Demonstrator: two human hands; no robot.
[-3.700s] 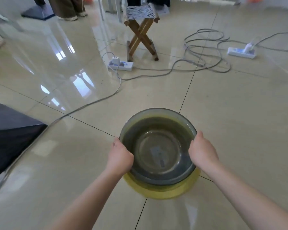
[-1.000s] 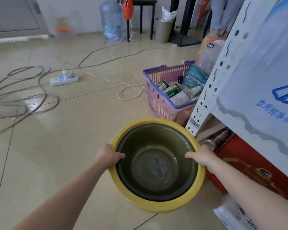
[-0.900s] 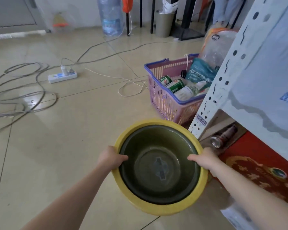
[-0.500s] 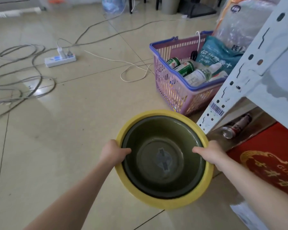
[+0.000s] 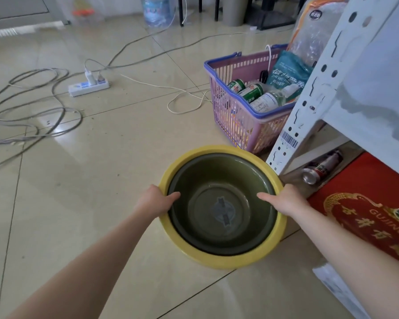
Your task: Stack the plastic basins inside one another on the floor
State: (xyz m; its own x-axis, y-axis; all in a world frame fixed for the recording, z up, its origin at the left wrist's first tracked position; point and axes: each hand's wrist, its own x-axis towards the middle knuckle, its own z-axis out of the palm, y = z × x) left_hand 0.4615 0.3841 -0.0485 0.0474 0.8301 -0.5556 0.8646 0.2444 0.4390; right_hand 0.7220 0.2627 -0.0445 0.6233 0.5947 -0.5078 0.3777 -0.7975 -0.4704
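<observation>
- Far left on the tiled floor (image 5: 101, 146): loops of grey cable (image 5: 32, 107), then a white power strip (image 5: 89, 86).
- Left hand (image 5: 153, 201) clamped on the yellow basin (image 5: 217, 261) at its left rim, thumb over the edge.
- Dark translucent basin (image 5: 221, 203) nested inside the yellow one (whether touching the floor, cannot tell).
- Right hand (image 5: 283, 201) gripping the right rim, thumb inside.
- Just beyond: pink basket (image 5: 235, 120) of bottles, white shelf post (image 5: 309, 100), red box (image 5: 378, 210).

Dark basin (image 5: 221, 203) nested in yellow basin (image 5: 228, 259), both hands' grip on rims.
</observation>
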